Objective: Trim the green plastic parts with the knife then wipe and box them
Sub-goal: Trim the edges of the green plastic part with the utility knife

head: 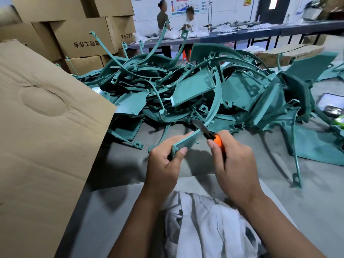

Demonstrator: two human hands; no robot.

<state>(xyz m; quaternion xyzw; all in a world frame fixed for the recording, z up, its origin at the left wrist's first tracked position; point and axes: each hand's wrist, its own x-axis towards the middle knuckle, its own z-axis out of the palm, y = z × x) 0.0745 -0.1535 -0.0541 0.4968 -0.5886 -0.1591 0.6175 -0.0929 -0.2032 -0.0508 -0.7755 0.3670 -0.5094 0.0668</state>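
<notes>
The left hand (165,161) grips one end of a curved green part (188,141) just above the grey desk (307,192); the right hand (234,164) holds an orange-handled knife (206,132), its blade against the part's edge; a heap of green parts (195,90) lies just behind; a cardboard box (46,127) stands at left; a white cloth (204,226) lies below the wrists.

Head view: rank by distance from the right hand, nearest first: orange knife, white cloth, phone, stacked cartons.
From the right hand:
1. Orange knife, gripped in that hand.
2. White cloth, just below the wrists, near edge.
3. Phone, far right on the table.
4. Stacked cartons, back left behind the green parts.
</notes>
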